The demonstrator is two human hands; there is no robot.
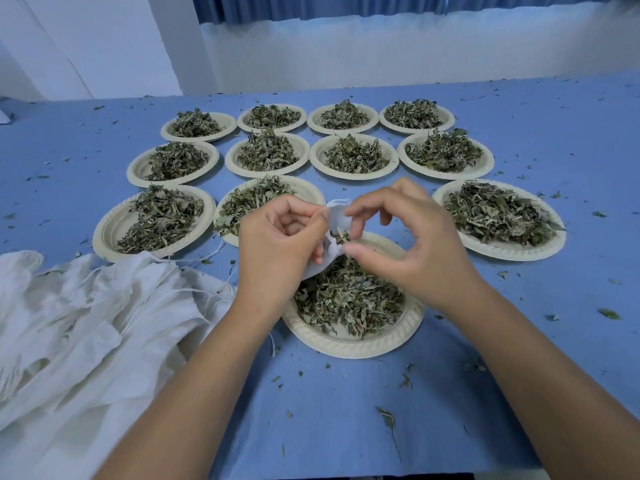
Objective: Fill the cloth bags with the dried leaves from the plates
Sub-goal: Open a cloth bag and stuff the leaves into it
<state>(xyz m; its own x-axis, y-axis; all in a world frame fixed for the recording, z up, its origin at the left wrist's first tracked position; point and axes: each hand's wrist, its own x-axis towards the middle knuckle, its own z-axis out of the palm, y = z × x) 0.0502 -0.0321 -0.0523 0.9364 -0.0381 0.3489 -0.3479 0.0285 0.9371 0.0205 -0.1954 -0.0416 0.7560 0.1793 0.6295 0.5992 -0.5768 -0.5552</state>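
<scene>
- Bench covered in flat mid-blue cloth [346,410], spans the full width of view; far edge runs up to the wall.
- Dark blue pleated curtain [346,5] along the top, hem hanging above a pale plain wall band [381,53].
- White square pillar [166,39] left of the curtain.
- Small white object [4,116] on the bench's far-left edge, cut off by the frame; unidentifiable.

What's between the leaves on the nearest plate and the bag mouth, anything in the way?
Nothing visible. The left hand holds the cloth bag just above the near plate, and the right hand pinches at its mouth. The dried leaves lie uncovered directly beneath.
</scene>
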